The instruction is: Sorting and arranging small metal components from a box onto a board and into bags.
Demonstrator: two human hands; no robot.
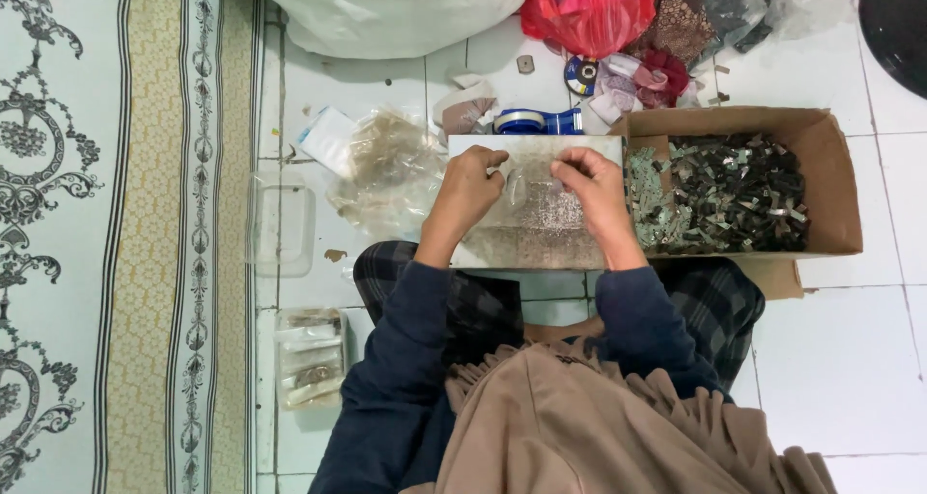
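A small clear plastic bag [529, 187] is held up between both hands over a flat white board [541, 243] resting on the lap/floor, approx. centre of view. The left hand [466, 187] is pinched on the bag's left top edge; the right hand [591, 187] is pinched on its right top edge, fingers curled. The bag's lower part looks filled w/ tiny pale bits, so it is judged partly loaded but not sealed; exact contents can't be told.

To the right, touching the board, a cardboard box [830, 180] is seen well stocked w/ small dark and greenish pieces [724, 195], so much stock is judged left. Just beyond the board lies a blue tape dispenser [537, 120]. To the left, a heap of empty clear bags [391, 166] sits on the tiled floor [850, 359], and nearer, a clear tray of packed bags [311, 357], judged finished output, only a few so far.
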